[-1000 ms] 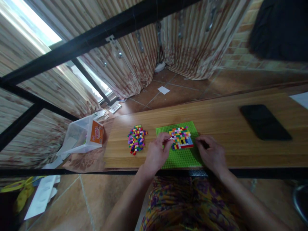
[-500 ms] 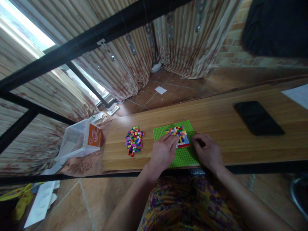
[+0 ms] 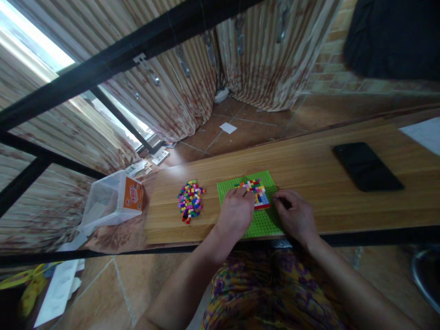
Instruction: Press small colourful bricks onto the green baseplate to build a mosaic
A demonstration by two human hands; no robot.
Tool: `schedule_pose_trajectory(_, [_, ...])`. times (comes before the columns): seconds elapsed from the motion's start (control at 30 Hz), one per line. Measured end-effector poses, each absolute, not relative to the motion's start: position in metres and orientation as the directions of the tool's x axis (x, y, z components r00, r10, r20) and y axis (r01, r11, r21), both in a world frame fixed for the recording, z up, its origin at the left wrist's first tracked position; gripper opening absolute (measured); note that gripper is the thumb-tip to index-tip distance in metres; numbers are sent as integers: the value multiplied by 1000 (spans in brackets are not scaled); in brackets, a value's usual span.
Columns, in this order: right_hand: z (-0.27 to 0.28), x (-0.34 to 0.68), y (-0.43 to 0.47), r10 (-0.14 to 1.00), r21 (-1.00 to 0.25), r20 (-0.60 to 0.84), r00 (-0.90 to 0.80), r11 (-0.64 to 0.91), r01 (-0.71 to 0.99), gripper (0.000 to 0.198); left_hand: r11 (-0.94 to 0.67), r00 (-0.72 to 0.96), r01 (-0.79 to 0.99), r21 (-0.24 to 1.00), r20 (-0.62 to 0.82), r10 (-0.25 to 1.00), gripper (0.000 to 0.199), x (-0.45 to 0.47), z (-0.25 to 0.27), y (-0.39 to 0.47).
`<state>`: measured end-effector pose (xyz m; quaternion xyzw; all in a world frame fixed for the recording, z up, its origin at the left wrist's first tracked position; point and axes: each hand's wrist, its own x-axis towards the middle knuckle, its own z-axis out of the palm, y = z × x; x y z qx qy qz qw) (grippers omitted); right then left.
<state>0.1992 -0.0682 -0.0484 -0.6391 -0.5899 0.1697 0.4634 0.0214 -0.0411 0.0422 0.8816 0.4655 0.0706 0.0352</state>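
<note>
Left hand [image 3: 237, 211] hides its fingertips over the brick mosaic [image 3: 260, 198], hold unreadable; right hand [image 3: 295, 213] curls beside the green baseplate [image 3: 261, 227], grip likewise unclear; low-dragging left knuckles could dislodge what sits beneath.

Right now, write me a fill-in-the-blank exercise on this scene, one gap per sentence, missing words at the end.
1. The left hand is over assembled toy bricks on a ____ studded baseplate.
2. The pile of loose toy bricks lies to the person's ____ of the baseplate.
3. The right hand is at the baseplate's ____ edge.
4. The label on the clear plastic bin is mainly ____.

Missing words: green; left; right; orange.
</note>
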Motion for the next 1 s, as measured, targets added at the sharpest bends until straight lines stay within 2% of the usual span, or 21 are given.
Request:
schedule_pose_trajectory(0.17, [-49,199,-68,911,-801,324,256,120,587,16,-543,544,839,39,-31,838,18,33,54,-39])
schedule_pose_trajectory(0.3, [-50,200,-68,910,-806,327,255,128,577,15,-492,493,870,39,-17,870,17,38,57,-41])
schedule_pose_trajectory(0.43, [-49,199,-68,912,-808,313,266,108,579,15,-420,415,902,102,74,907,9,37,47,-43])
schedule_pose_trajectory(0.63, [-48,199,-69,907,-801,326,268,114,587,16,-367,320,888,277,200,926,3,33,27,-43])
schedule_pose_trajectory(0.83, [-46,200,-69,912,-795,327,248,124,594,16,-398,304,859,323,305,903,3,29,12,-46])
schedule_pose_trajectory(1.0, [-46,200,-69,911,-788,333,244,127,602,16,-412,295,832,373,332,896,9,25,8,-47])
